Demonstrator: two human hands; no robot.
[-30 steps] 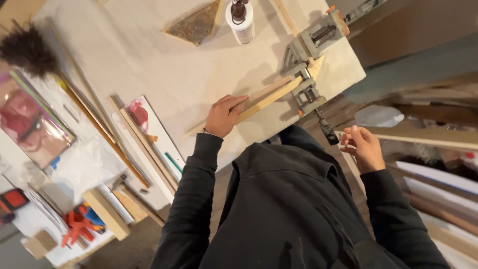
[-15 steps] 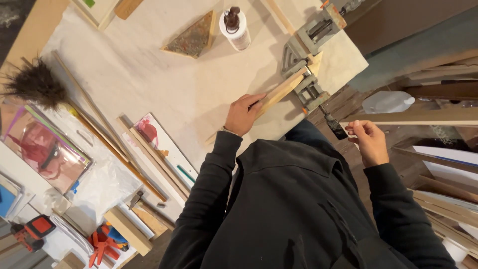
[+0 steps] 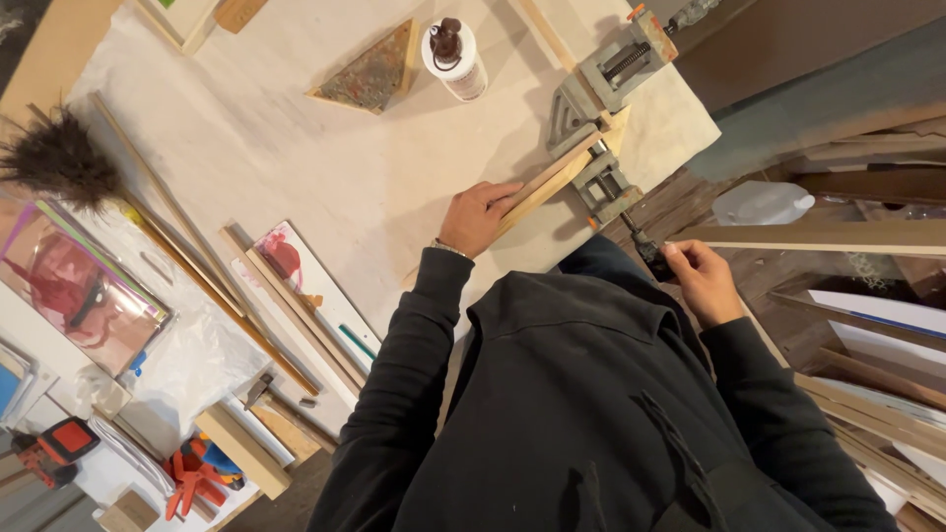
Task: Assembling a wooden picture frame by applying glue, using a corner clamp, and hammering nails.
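At the far right corner of the pale cloth-covered table (image 3: 325, 167), a grey metal corner clamp (image 3: 594, 108) already holds two light wooden moulding strips (image 3: 552, 182) that meet at a mitred joint, so the pieces look seated and the joint formed. The left hand (image 3: 476, 217) lies over the near end of the longer strip, fingers curled on it and pressing it flat to the table. The right hand (image 3: 696, 278) is off the table edge, closed around the dark handle (image 3: 648, 251) of the clamp's near screw; I judge the tightening to be the step in hand, and whether the jaw is fully home cannot be told. A white glue bottle with a brown cap (image 3: 455, 57) stands upright near the clamp, well apart from both hands, with a triangular wooden offcut (image 3: 372, 71) just beside it. More long wooden strips (image 3: 266, 305) lie loose along the left of the table, unjoined, beside a dark feather duster (image 3: 59, 163).
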